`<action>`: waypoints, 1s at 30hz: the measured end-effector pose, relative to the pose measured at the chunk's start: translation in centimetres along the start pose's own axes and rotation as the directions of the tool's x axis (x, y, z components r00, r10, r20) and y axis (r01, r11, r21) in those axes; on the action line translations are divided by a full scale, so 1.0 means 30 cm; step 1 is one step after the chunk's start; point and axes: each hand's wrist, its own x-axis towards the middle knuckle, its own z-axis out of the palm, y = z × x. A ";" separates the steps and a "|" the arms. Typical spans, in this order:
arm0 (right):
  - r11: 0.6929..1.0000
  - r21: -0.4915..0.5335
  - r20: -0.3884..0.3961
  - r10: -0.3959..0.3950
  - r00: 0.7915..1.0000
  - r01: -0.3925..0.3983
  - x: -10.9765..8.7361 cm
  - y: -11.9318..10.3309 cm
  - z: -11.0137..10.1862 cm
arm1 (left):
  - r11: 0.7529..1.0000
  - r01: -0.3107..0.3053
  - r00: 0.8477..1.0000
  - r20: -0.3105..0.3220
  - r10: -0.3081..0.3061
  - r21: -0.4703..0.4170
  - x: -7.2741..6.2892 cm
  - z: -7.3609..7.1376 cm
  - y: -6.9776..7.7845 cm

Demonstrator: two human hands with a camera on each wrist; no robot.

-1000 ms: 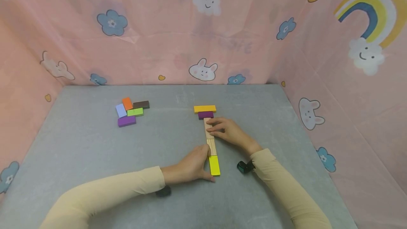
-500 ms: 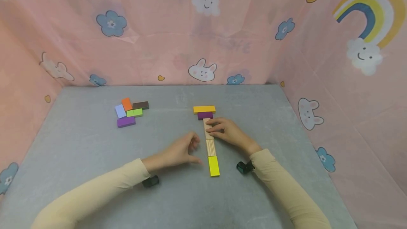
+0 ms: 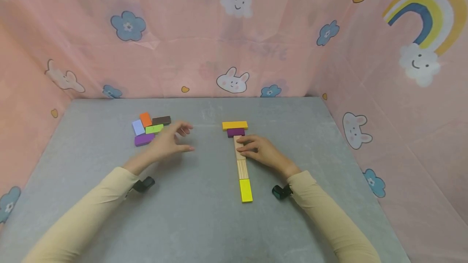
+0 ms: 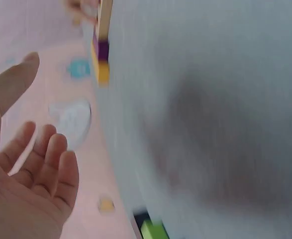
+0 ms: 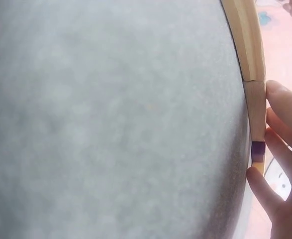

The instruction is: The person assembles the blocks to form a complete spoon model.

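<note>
In the head view a line of wooden blocks lies on the grey table. From the far end it has an orange-yellow block (image 3: 235, 125) and a dark purple block (image 3: 235, 132), both crosswise. Below them a plain wood block (image 3: 240, 156), a striped wood block (image 3: 243, 169) and a bright yellow block (image 3: 246, 190) run lengthwise, end to end. My right hand (image 3: 266, 152) rests its fingertips on the plain wood block. My left hand (image 3: 166, 142) holds nothing, its fingers and thumb spread apart. It is above the table beside the left cluster, partly covering the green block (image 3: 152, 129).
The left cluster also has a purple block (image 3: 143, 139), a light blue block (image 3: 138, 127), an orange block (image 3: 146, 119) and a dark brown block (image 3: 161, 120). Pink printed cloth (image 3: 164, 60) stands around the table (image 3: 204, 222) at the back and sides.
My left hand has let go of the line at the striped and yellow blocks and moved left and away to the cluster. My right hand stays in place on the plain wood block.
</note>
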 end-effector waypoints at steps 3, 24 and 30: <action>1.000 -0.002 0.001 -0.003 1.000 0.003 0.000 0.000 -0.001 | 0.998 0.060 0.998 -0.029 -0.060 0.002 0.000 -0.069 -0.047; 1.000 -0.018 0.001 -0.021 1.000 0.021 0.004 0.006 -0.003 | 0.975 0.222 0.952 -0.217 -0.215 0.007 -0.029 -0.293 -0.293; 1.000 -0.020 -0.005 -0.025 1.000 0.024 0.001 0.006 0.001 | 0.975 0.219 0.954 -0.220 -0.204 0.046 -0.011 -0.293 -0.331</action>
